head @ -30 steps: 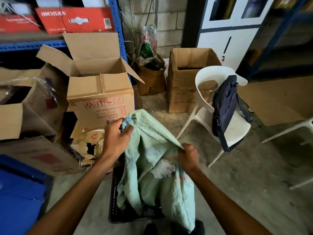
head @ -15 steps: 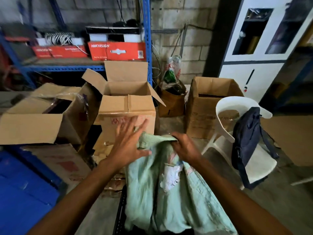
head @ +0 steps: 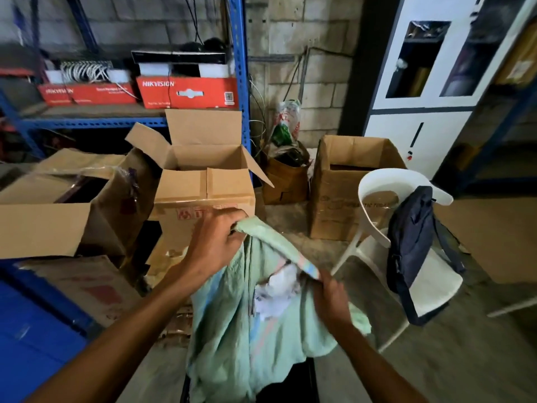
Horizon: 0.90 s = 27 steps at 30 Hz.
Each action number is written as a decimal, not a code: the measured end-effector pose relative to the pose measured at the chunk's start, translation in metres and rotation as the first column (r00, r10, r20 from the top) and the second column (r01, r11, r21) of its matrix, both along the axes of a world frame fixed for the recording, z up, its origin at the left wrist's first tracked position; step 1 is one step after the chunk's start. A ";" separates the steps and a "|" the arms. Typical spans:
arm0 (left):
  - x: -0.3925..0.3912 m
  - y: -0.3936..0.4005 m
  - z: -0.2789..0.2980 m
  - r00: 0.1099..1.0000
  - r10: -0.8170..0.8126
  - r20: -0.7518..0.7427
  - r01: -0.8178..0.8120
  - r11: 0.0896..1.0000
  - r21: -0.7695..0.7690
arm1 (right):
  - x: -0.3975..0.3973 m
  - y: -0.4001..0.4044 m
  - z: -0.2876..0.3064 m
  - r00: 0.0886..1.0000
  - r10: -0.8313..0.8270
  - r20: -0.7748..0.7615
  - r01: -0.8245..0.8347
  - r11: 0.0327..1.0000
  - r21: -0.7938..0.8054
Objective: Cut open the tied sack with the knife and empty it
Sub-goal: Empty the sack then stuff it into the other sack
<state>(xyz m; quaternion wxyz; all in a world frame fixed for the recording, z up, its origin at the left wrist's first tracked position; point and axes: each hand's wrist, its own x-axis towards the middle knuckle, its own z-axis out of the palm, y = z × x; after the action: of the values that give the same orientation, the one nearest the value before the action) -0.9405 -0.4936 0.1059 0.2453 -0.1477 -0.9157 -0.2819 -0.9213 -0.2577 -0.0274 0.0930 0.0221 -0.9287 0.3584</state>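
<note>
We hold the pale green sack [head: 232,321] up over a dark crate [head: 293,382], probably so that its contents drop there. Our left hand [head: 213,242] is closed tightly on the upper corner, and our right hand [head: 329,298] is closed on the striped edge lower down. White paper [head: 276,295] shows at the opening. We see no knife.

Both hands grip the pale green woven sack [head: 229,324] — left hand [head: 213,245] high, right hand [head: 329,298] lower — white paper [head: 276,295] showing inside.
</note>
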 end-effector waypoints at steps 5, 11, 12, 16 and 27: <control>0.002 -0.048 0.018 0.950 0.248 -0.188 -0.230 0.967 0.109 | -0.031 -0.011 0.055 0.968 0.106 -0.228 -0.103 0.994 0.022; 0.022 -0.086 0.013 0.895 0.437 -0.090 -0.397 0.871 0.288 | -0.040 -0.039 0.090 0.927 0.321 -0.194 -0.280 0.937 0.210; 0.024 -0.097 0.013 0.901 0.431 -0.057 -0.406 0.881 0.245 | -0.041 -0.040 0.097 0.922 0.337 -0.188 -0.291 0.927 0.236; 0.033 -0.108 0.013 0.909 0.408 -0.091 -0.379 0.896 0.231 | -0.035 -0.042 0.136 0.868 0.394 -0.303 -0.329 0.912 0.244; 0.024 -0.089 0.025 0.917 0.370 -0.146 -0.308 0.893 0.330 | -0.045 -0.070 0.209 0.819 0.505 -0.274 -0.413 0.849 0.328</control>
<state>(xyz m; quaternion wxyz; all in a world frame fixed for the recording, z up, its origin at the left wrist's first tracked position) -0.9168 -0.5822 0.1312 0.4032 0.0258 -0.8436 -0.3536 -0.9666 -0.3273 0.1812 0.1633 0.3221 -0.9015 0.2384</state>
